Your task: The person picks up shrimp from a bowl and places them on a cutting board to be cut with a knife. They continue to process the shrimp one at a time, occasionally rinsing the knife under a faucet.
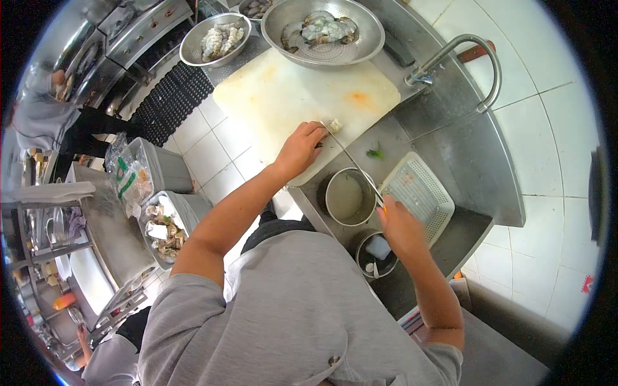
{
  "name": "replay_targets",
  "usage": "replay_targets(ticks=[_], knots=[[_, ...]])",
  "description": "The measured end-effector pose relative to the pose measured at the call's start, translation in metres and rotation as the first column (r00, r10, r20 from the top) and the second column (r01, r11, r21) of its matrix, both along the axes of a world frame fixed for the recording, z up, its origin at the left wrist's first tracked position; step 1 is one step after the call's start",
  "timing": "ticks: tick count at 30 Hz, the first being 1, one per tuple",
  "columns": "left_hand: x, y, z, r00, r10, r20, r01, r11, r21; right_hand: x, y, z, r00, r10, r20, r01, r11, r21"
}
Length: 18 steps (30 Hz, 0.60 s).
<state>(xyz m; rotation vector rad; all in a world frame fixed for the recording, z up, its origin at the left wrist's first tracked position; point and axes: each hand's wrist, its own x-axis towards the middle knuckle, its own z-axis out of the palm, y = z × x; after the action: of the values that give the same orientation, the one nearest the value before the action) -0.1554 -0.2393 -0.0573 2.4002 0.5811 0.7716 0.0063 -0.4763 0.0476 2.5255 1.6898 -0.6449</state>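
My left hand [301,149] rests on the white cutting board [290,90] near its front edge, fingers curled and pressed together. What lies under the fingertips is mostly hidden; only a small dark bit shows. Right beside them is a small pale piece [335,125] that looks like peeled shrimp. My right hand [402,226] grips the orange handle of a long thin knife [353,159]. The blade reaches diagonally across the sink-side counter, its tip at the left fingertips and the pale piece.
A large steel colander [273,32] and a steel bowl [190,53] hold shrimp beyond the board. By my right arm are a pot of cloudy liquid [329,215], a smaller container [360,267] and a white basket [444,215]. A faucet [497,71] arches right; bins [172,168] stand left, near other people.
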Motion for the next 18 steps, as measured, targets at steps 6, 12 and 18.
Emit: replay_targets(ticks=[6,12,18], knots=[[0.0,-0.002,-0.001,0.999,0.02,0.03,-0.019,1.0,-0.012,-0.004,0.028,-0.015,0.999,0.036,-0.029,-0.032,0.993,0.116],[-0.007,-0.012,0.003,0.99,0.125,0.067,-0.123,0.992,-0.038,0.003,-0.002,-0.009,1.0,0.009,-0.028,-0.006,0.994,0.108],[-0.007,-0.01,0.001,0.994,0.097,0.052,-0.096,0.995,-0.033,0.001,-0.013,0.009,1.0,0.016,-0.001,-0.016,1.0,-0.02]])
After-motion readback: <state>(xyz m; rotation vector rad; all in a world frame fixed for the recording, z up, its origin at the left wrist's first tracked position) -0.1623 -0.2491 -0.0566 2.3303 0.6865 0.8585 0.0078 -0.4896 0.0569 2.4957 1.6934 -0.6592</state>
